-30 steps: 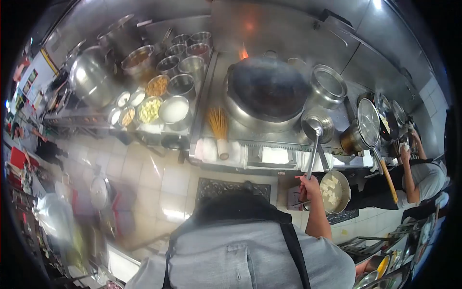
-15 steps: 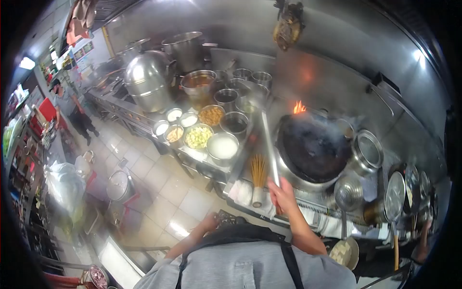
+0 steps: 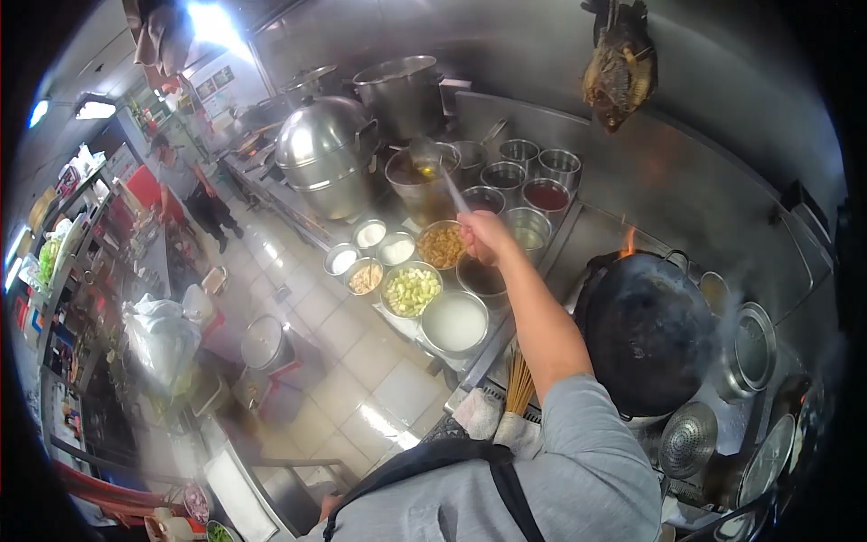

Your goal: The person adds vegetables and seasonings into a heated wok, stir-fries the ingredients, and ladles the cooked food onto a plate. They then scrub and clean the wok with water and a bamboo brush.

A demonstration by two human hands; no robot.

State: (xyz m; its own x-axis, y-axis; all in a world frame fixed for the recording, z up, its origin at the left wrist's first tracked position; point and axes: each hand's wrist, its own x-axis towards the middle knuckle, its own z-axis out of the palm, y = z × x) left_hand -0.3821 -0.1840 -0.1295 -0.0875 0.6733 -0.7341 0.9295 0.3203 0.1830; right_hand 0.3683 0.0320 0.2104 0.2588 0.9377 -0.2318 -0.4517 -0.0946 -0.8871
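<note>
My right hand (image 3: pixel 488 238) is closed around the handle of a ladle (image 3: pixel 453 188), arm stretched forward and left. The ladle's bowl is at the mouth of a metal pot (image 3: pixel 417 194) of amber liquid that looks like oil. Just below the hand stand a bowl of golden-brown fried pieces (image 3: pixel 442 245) and a container of dark liquid (image 3: pixel 481 275). Of my left hand (image 3: pixel 330 506) only a bit of skin shows low beside the apron; its fingers are hidden. To the right, a black wok (image 3: pixel 643 334) smokes over the burner, with flame at its back edge.
Bowls of chopped green vegetable (image 3: pixel 412 291) and whitish liquid (image 3: pixel 454 323) stand at the counter's front. A bamboo brush (image 3: pixel 519 388) lies by the stove. A perforated skimmer (image 3: pixel 688 440) is right of it. A domed steamer (image 3: pixel 323 154) stands behind; another person (image 3: pixel 188 190) is far left.
My right hand has carried the ladle forward and left, from beside the wok to the oil pot. My left hand has dropped back mostly out of sight. The view has shifted.
</note>
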